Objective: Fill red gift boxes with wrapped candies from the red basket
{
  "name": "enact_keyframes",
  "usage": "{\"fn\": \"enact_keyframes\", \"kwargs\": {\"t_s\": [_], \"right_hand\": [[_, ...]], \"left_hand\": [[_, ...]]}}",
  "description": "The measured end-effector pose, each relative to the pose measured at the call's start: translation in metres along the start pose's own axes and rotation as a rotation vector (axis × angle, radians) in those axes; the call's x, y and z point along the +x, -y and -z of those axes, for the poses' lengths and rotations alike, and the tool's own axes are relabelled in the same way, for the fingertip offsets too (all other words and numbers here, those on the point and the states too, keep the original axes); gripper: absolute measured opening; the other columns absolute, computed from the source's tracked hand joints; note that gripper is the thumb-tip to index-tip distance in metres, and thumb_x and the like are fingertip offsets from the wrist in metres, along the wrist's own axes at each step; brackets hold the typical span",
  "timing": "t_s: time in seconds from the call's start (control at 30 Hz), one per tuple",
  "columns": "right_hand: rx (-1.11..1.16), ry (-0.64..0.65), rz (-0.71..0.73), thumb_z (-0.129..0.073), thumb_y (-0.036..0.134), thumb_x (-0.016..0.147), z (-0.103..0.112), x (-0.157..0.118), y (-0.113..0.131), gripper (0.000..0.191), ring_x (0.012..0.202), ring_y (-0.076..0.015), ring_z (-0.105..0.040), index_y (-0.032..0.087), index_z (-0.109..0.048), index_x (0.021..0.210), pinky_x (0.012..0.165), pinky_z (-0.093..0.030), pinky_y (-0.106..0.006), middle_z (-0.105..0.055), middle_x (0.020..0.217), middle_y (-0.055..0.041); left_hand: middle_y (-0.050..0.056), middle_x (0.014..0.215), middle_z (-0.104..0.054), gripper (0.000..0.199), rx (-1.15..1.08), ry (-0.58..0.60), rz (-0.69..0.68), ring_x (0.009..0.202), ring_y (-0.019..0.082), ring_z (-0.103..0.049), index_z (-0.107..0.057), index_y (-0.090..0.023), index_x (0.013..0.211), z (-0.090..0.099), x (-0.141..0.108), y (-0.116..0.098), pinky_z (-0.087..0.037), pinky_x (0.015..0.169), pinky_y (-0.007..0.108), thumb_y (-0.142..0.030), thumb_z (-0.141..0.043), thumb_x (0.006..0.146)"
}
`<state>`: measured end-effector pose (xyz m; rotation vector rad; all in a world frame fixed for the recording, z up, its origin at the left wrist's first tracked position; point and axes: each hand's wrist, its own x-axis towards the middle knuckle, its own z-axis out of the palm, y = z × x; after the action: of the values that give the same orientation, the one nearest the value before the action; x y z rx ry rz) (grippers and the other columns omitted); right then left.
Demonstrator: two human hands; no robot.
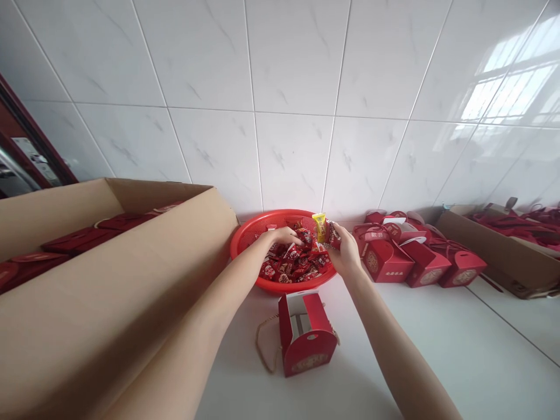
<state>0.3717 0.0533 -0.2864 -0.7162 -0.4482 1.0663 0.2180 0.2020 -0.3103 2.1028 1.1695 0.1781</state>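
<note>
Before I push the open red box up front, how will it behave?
The box is probably light: thin card walls, no contents clearly visible. Being open-topped, it may flex if squeezed. The rope handle, slack at left, could drag.

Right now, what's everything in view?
Tiles: many, white, behind
Table: one, white, below
Frame: one, dark red, left edge
Large carton: one, brown, left
Packed boxes: several, red, inside it
Basket: one, red, centre
Sweets: many, mostly red, inside basket
Open gift box: one, red, front
Gift boxes: several, red, right
Low carton: one, brown, far right
Its contents: uncountable, red, inside
Held sweets: two visible, yellow and red, above basket
Left hand, right hand: one each, bare, at basket
</note>
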Motion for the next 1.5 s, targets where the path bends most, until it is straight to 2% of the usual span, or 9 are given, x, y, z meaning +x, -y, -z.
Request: {"fn": "enact_keyframes", "kwargs": {"t_s": [0.17, 0.23, 0.37, 0.7, 0.83, 1.03, 1.2, 1.33, 1.5], "right_hand": [[-0.003, 0.007, 0.006, -0.081, 0.024, 0.065, 0.0, 0.0, 0.0, 0.014, 0.061, -0.0123, -0.063, 0.018, -0.068, 0.067, 0.05, -0.048, -0.021, -0.067, 0.065, 0.0018], [-0.007, 0.012, 0.005, -0.08, 0.024, 0.065, 0.0, 0.0, 0.0, 0.014, 0.06, -0.0125, -0.062, 0.018, -0.068, 0.066, 0.05, -0.048, -0.021, -0.067, 0.065, 0.0017], [-0.01, 0.024, 0.002, -0.079, 0.023, 0.065, 0.0, 0.0, 0.001, 0.012, 0.06, -0.0128, -0.062, 0.018, -0.068, 0.065, 0.051, -0.049, -0.022, -0.068, 0.065, 0.0013], [0.001, 0.015, -0.007, -0.075, 0.021, 0.067, 0.001, 0.0, 0.001, 0.007, 0.061, -0.0129, -0.062, 0.018, -0.069, 0.067, 0.053, -0.047, -0.023, -0.069, 0.065, 0.0014], [0.0, 0.015, -0.006, -0.075, 0.021, 0.067, 0.001, 0.001, 0.001, 0.007, 0.06, -0.0123, -0.062, 0.018, -0.068, 0.067, 0.052, -0.047, -0.022, -0.068, 0.065, 0.0018], [0.033, 0.013, -0.016, -0.075, 0.023, 0.067, 0.003, 0.003, -0.001, 0.009, 0.061, -0.0127, -0.063, 0.018, -0.068, 0.069, 0.052, -0.049, -0.022, -0.069, 0.066, 0.0017], [0.057, 0.007, -0.036, -0.07, 0.02, 0.068, 0.004, 0.008, -0.001, 0.003, 0.062, -0.0151, -0.066, 0.019, -0.067, 0.069, 0.052, -0.052, -0.024, -0.07, 0.065, 0.0012], [0.068, 0.014, -0.051, -0.068, 0.019, 0.068, 0.007, 0.012, -0.003, 0.004, 0.062, -0.0166, -0.067, 0.02, -0.065, 0.066, 0.055, -0.053, -0.026, -0.07, 0.062, 0.0017], [0.079, 0.036, -0.072, -0.066, 0.017, 0.068, 0.01, 0.014, -0.003, 0.003, 0.059, -0.0153, -0.065, 0.019, -0.065, 0.068, 0.054, -0.053, -0.025, -0.069, 0.061, 0.0021]], "left_hand": [[0.0, 0.07, -0.067, 0.018, -0.026, 0.029, 0.01, 0.073, 0.02, -0.057, -0.072, -0.02, 0.066, 0.004, -0.007, -0.008, -0.042, 0.068, 0.029, -0.03, -0.078, 0.051], [-0.001, 0.066, -0.065, 0.013, -0.066, 0.022, -0.008, 0.071, 0.019, -0.056, -0.069, -0.02, 0.06, 0.007, -0.012, -0.01, -0.041, 0.068, 0.028, -0.029, -0.076, 0.054], [0.001, 0.067, -0.065, 0.022, -0.19, 0.013, -0.041, 0.066, 0.018, -0.056, -0.066, -0.019, 0.06, 0.012, -0.022, -0.011, -0.043, 0.067, 0.03, -0.04, -0.069, 0.064], [0.002, 0.082, -0.072, 0.021, -0.372, 0.033, -0.143, 0.079, 0.019, -0.064, -0.069, -0.019, 0.07, 0.019, -0.028, -0.017, -0.048, 0.076, 0.03, -0.039, -0.067, 0.072], [0.001, 0.073, -0.068, 0.024, -0.47, 0.067, -0.185, 0.069, 0.017, -0.063, -0.064, -0.018, 0.07, 0.014, -0.031, -0.021, -0.05, 0.072, 0.03, -0.041, -0.068, 0.076], [0.001, 0.074, -0.065, 0.031, -0.721, -0.081, -0.006, 0.064, 0.013, -0.058, -0.063, -0.017, 0.081, 0.015, -0.036, -0.042, -0.052, 0.071, 0.029, -0.048, -0.068, 0.082], [0.003, 0.096, -0.07, 0.017, -0.911, -0.096, -0.107, 0.074, 0.012, -0.062, -0.069, -0.018, 0.096, 0.013, -0.06, -0.057, -0.053, 0.084, 0.029, -0.032, -0.064, 0.088], [0.007, 0.112, -0.07, 0.023, -0.849, -0.175, -0.191, 0.091, 0.016, -0.065, -0.071, -0.017, 0.103, 0.004, -0.083, -0.05, -0.053, 0.09, 0.031, -0.032, -0.069, 0.085], [0.008, 0.118, -0.071, 0.034, -0.647, -0.33, -0.146, 0.109, 0.022, -0.063, -0.071, -0.017, 0.106, -0.001, -0.097, -0.034, -0.05, 0.095, 0.032, -0.039, -0.073, 0.08]]}}
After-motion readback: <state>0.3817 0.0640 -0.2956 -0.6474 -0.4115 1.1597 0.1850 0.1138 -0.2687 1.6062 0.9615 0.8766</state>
